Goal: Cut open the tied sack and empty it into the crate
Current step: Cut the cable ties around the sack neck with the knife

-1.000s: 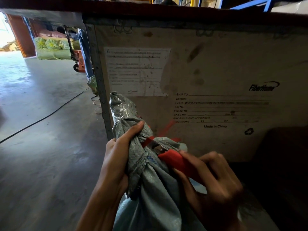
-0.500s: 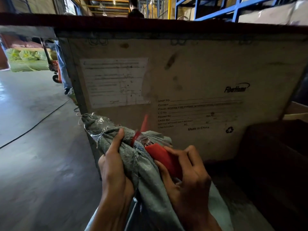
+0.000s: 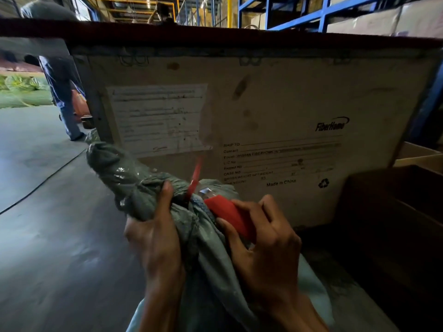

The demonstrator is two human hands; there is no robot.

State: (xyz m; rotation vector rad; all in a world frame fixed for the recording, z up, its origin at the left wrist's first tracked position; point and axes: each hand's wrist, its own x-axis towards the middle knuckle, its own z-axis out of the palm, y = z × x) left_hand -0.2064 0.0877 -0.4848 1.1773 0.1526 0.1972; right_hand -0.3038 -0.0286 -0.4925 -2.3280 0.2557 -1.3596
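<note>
A grey-green woven sack (image 3: 215,264) stands in front of me, its bunched neck (image 3: 115,168) leaning to the left. A red tie (image 3: 195,178) is wound around the neck, one end sticking up. My left hand (image 3: 155,238) grips the neck just below the tie, thumb pressed on the fabric. My right hand (image 3: 266,243) holds a red-handled cutter (image 3: 227,212) whose metal blade tip (image 3: 206,194) lies against the tie. Behind the sack rises the tall pale side of the crate (image 3: 275,111), with a dark rim and printed shipping labels.
A dark open cardboard box (image 3: 393,212) stands at the right. A person in blue trousers (image 3: 62,92) stands beside the crate's left corner. A black cable (image 3: 43,183) runs across the concrete floor. Green sacks (image 3: 21,92) lie far left; blue racking (image 3: 299,13) is behind.
The sack neck has tipped over to the left in my left hand. The cutter stays pressed at the red tie. The view has shifted up.
</note>
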